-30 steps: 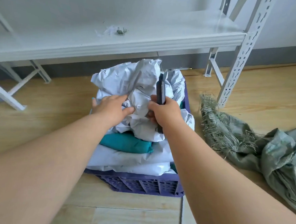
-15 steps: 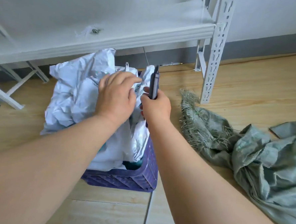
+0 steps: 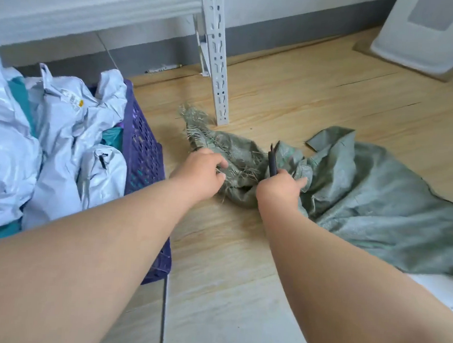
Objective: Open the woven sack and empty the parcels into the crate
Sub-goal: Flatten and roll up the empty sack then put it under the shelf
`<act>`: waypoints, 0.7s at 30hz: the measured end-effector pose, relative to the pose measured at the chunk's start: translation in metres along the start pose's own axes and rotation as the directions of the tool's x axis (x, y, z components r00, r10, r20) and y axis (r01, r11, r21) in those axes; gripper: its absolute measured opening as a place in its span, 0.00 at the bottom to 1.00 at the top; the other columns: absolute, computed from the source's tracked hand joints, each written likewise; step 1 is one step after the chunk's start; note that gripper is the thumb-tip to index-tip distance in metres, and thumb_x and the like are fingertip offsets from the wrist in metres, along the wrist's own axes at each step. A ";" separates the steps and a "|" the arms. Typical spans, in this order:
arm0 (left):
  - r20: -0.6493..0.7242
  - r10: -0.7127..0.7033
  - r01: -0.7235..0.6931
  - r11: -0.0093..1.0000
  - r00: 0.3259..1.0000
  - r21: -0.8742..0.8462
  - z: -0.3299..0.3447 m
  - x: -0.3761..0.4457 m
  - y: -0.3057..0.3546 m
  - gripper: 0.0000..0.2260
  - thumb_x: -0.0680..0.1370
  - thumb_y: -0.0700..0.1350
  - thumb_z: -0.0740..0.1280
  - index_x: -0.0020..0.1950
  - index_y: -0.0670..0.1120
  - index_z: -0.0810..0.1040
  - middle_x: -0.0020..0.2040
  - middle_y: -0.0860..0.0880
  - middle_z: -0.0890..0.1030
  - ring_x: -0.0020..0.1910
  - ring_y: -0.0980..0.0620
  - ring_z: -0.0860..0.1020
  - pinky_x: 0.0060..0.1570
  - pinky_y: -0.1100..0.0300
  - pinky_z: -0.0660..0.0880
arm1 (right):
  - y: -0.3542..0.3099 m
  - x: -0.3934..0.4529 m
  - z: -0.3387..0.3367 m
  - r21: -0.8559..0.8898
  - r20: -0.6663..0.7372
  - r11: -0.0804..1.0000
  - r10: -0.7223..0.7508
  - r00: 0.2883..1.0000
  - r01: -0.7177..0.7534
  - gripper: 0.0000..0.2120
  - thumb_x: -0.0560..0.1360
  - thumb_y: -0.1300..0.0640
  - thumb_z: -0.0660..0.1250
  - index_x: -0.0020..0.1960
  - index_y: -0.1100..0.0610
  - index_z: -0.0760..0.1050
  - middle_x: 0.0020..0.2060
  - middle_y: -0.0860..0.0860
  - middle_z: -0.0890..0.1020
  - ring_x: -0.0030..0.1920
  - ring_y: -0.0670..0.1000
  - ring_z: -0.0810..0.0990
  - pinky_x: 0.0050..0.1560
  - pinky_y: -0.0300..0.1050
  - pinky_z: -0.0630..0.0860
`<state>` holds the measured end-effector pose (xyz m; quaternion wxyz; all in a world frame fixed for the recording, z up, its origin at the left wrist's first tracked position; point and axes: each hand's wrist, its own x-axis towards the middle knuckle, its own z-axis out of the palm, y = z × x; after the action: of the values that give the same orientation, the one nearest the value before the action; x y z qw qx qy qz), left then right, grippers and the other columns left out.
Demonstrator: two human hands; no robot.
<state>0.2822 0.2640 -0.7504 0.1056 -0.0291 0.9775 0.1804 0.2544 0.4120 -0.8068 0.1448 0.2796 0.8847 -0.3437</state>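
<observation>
The grey-green woven sack [image 3: 372, 196] lies flat and crumpled on the wooden floor at the right, its frayed mouth toward the crate. My left hand [image 3: 203, 171] grips the frayed edge of the sack. My right hand [image 3: 280, 188] holds a dark utility knife [image 3: 272, 162] that points up, and its fingers also rest on the sack's fabric. The purple crate [image 3: 141, 150] stands at the left, heaped with white and teal parcels [image 3: 57, 145].
A white metal shelf upright [image 3: 217, 64] stands just behind the sack, with the shelf board [image 3: 92, 6] above the crate. A white plastic object [image 3: 425, 32] leans at the far right corner. Grey tile lies near me.
Both hands left the parcels in the crate and moved right, down to the sack on the floor. The left hand now grips the frayed edge. The knife stays in the right hand.
</observation>
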 end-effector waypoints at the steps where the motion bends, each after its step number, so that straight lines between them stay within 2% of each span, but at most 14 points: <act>1: 0.045 0.003 -0.003 1.000 0.999 -0.010 0.005 -0.001 0.006 0.12 0.79 0.49 0.64 0.62 0.53 0.76 0.67 0.51 0.70 0.65 0.49 0.70 0.62 0.58 0.67 | 0.013 0.009 -0.003 -0.124 0.013 0.992 0.015 1.000 -0.013 0.18 0.78 0.61 0.59 0.68 0.57 0.71 0.72 0.59 0.63 0.65 0.59 0.71 0.53 0.47 0.70; 3: 0.125 0.032 -0.031 0.999 0.992 -0.010 0.017 -0.007 0.016 0.12 0.79 0.49 0.64 0.63 0.53 0.76 0.67 0.50 0.70 0.65 0.49 0.71 0.61 0.60 0.66 | 0.038 0.016 -0.007 -0.252 0.099 0.967 0.058 0.993 -0.031 0.19 0.79 0.60 0.56 0.69 0.60 0.68 0.63 0.58 0.75 0.67 0.59 0.69 0.61 0.49 0.68; 5: 0.179 0.062 -0.062 0.998 0.982 -0.002 0.027 -0.012 0.019 0.13 0.79 0.49 0.64 0.64 0.52 0.76 0.67 0.50 0.70 0.65 0.49 0.71 0.60 0.61 0.66 | 0.059 0.021 -0.005 -0.259 0.230 0.966 0.084 0.969 -0.023 0.18 0.79 0.60 0.57 0.69 0.62 0.67 0.48 0.56 0.77 0.56 0.56 0.77 0.47 0.45 0.74; 6: 0.200 0.062 -0.063 0.998 0.978 -0.006 0.032 -0.015 0.019 0.14 0.79 0.50 0.64 0.65 0.52 0.75 0.67 0.49 0.70 0.64 0.49 0.72 0.60 0.61 0.66 | 0.066 0.018 -0.005 -0.223 0.277 0.974 0.098 0.956 -0.035 0.15 0.79 0.61 0.58 0.64 0.63 0.69 0.41 0.55 0.74 0.49 0.55 0.77 0.41 0.43 0.74; 7: 0.215 0.052 -0.049 0.999 0.975 -0.021 0.036 -0.016 0.018 0.15 0.79 0.50 0.65 0.66 0.52 0.74 0.67 0.49 0.71 0.64 0.49 0.72 0.61 0.60 0.67 | 0.073 0.016 -0.005 -0.129 0.273 0.988 0.119 0.955 -0.086 0.09 0.79 0.61 0.59 0.58 0.62 0.68 0.37 0.54 0.71 0.44 0.55 0.76 0.41 0.44 0.74; 9: 0.224 0.011 0.011 0.995 0.975 -0.098 0.044 -0.014 0.018 0.20 0.79 0.49 0.65 0.70 0.52 0.70 0.68 0.48 0.71 0.65 0.48 0.72 0.64 0.58 0.68 | 0.084 0.006 -0.008 0.137 0.124 0.985 0.092 0.988 -0.109 0.04 0.77 0.60 0.62 0.51 0.58 0.70 0.35 0.54 0.74 0.40 0.56 0.76 0.42 0.48 0.76; 11: 0.199 -0.034 0.074 0.978 0.979 -0.195 0.051 -0.008 0.024 0.27 0.77 0.50 0.67 0.74 0.51 0.63 0.71 0.47 0.69 0.67 0.46 0.71 0.66 0.53 0.68 | 0.091 -0.007 -0.020 0.364 0.125 0.929 0.022 0.992 -0.066 0.05 0.74 0.62 0.62 0.46 0.58 0.77 0.36 0.55 0.80 0.38 0.55 0.79 0.40 0.47 0.80; 13: 0.197 -0.062 0.109 0.965 0.978 -0.237 0.059 -0.004 0.034 0.37 0.74 0.55 0.70 0.77 0.51 0.53 0.75 0.45 0.62 0.71 0.44 0.66 0.69 0.49 0.65 | 0.101 -0.021 -0.039 0.530 0.324 0.833 -0.028 0.946 -0.157 0.08 0.74 0.68 0.59 0.43 0.60 0.76 0.35 0.59 0.78 0.32 0.54 0.79 0.29 0.41 0.77; 15: 0.265 -0.124 0.201 0.936 0.956 -0.289 0.071 -0.004 0.046 0.47 0.72 0.59 0.72 0.79 0.51 0.43 0.78 0.44 0.55 0.74 0.41 0.61 0.70 0.47 0.62 | 0.116 -0.032 -0.059 0.511 0.517 0.820 -0.051 0.854 -0.260 0.10 0.75 0.72 0.58 0.41 0.61 0.73 0.33 0.57 0.77 0.31 0.52 0.81 0.26 0.38 0.73; 17: 0.324 -0.197 0.274 0.938 0.925 -0.211 0.091 -0.011 0.052 0.46 0.73 0.54 0.72 0.79 0.47 0.44 0.77 0.43 0.58 0.72 0.40 0.64 0.67 0.49 0.66 | 0.130 -0.038 -0.075 0.422 0.570 0.864 -0.017 0.822 -0.274 0.10 0.75 0.72 0.58 0.42 0.60 0.73 0.34 0.56 0.79 0.31 0.50 0.83 0.29 0.39 0.73; 18: 0.327 -0.208 0.259 0.958 0.922 -0.122 0.101 -0.015 0.053 0.39 0.75 0.50 0.70 0.78 0.45 0.51 0.75 0.42 0.63 0.69 0.40 0.68 0.64 0.50 0.69 | 0.137 -0.037 -0.080 0.388 0.513 0.886 0.022 0.858 -0.254 0.09 0.75 0.71 0.59 0.44 0.60 0.74 0.35 0.56 0.80 0.31 0.50 0.82 0.30 0.40 0.73; 19: 0.304 -0.194 0.223 0.973 0.933 -0.064 0.111 -0.018 0.053 0.30 0.76 0.47 0.67 0.76 0.44 0.59 0.72 0.42 0.68 0.66 0.40 0.71 0.61 0.52 0.71 | 0.144 -0.033 -0.082 0.361 0.380 0.906 0.071 0.922 -0.219 0.08 0.75 0.69 0.60 0.46 0.59 0.75 0.37 0.56 0.81 0.32 0.51 0.82 0.32 0.42 0.75; 20: 0.270 -0.174 0.201 0.977 0.947 -0.076 0.117 -0.018 0.054 0.24 0.77 0.44 0.64 0.72 0.44 0.66 0.69 0.42 0.72 0.63 0.40 0.73 0.57 0.53 0.73 | 0.151 -0.026 -0.085 0.336 0.202 0.920 0.141 0.969 -0.204 0.07 0.76 0.66 0.60 0.49 0.58 0.76 0.40 0.57 0.82 0.37 0.53 0.83 0.35 0.45 0.77; 21: 0.230 -0.159 0.195 0.970 0.960 -0.143 0.119 -0.016 0.055 0.19 0.77 0.43 0.63 0.68 0.44 0.71 0.65 0.41 0.75 0.60 0.40 0.75 0.54 0.54 0.74 | 0.158 -0.020 -0.089 0.314 0.010 0.928 0.209 0.978 -0.202 0.08 0.77 0.62 0.61 0.52 0.57 0.77 0.42 0.56 0.81 0.43 0.56 0.82 0.40 0.48 0.79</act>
<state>0.3161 0.3577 -0.8363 0.2247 -0.1051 0.9353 0.2522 0.3592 0.5613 -0.8170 0.1235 0.3942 0.7864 -0.4593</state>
